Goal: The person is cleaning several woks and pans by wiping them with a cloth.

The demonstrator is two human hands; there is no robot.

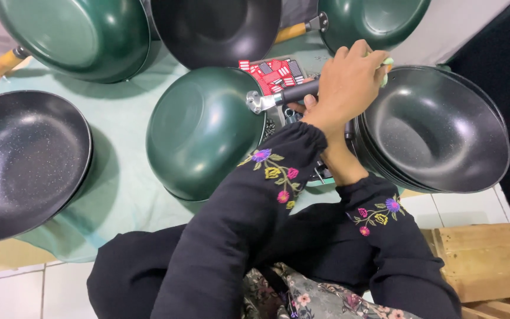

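A dark green wok (199, 130) lies upside down on a pale green cloth (119, 183). Its dark handle (296, 91) joins it by a metal bracket (261, 101). My left hand (349, 80) reaches across and is closed around the outer end of that handle. A small pale green object (388, 62) pokes out past its fingers. My right forearm (339, 158) runs up beneath the left wrist, and the right hand itself is hidden under the left hand. Both sleeves are black with embroidered flowers.
A stack of black speckled woks (438, 130) sits right of my hands. Another black wok (19, 165) lies at the left, with two green woks (72, 35) (373, 20) and a black one (216, 29) at the back. A red patterned box (273, 72) and a wooden board (485, 260) are nearby.
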